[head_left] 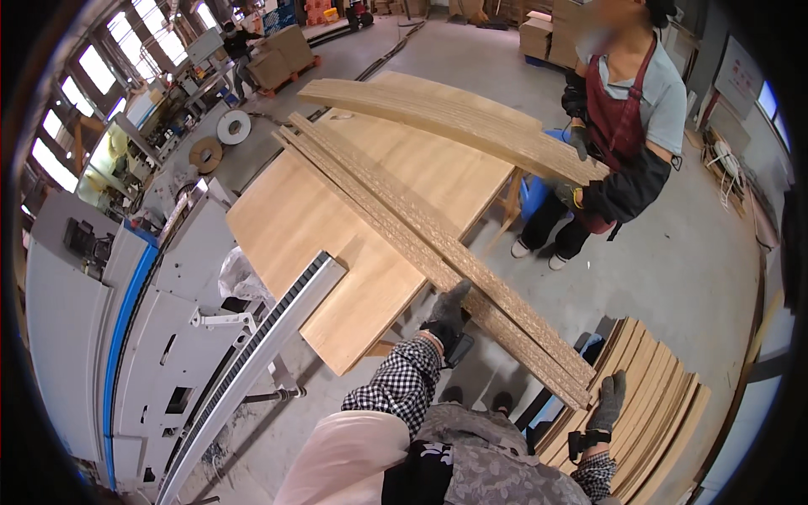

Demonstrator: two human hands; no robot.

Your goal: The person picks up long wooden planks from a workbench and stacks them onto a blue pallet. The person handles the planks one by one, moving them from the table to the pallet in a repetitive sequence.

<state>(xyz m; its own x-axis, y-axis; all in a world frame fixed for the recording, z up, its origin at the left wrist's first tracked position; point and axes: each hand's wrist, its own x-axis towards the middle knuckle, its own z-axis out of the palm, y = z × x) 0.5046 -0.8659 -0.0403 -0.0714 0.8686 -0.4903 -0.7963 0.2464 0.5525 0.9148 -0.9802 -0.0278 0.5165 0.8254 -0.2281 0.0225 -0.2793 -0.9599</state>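
Observation:
Two long particleboard strips (396, 227) lie side by side at a slant. Their far part rests on a pale plywood table (362, 311), and their near ends reach out past its edge toward me. My left hand (449, 313), in a dark glove, grips the near strip's edge just off the table, its underside fingers hidden. My right hand (608, 404), gloved in grey, lies with fingers stretched out on a stack of long boards (652, 404) at the lower right. It is close to the strips' near ends, and I see nothing held in it.
Across the table a co-worker in a red apron (623, 101) holds the end of a thick bundle of strips (446, 118) lying on the tabletop. A rail with a ridged black belt (252, 362) and a grey machine (160, 337) stand at the left.

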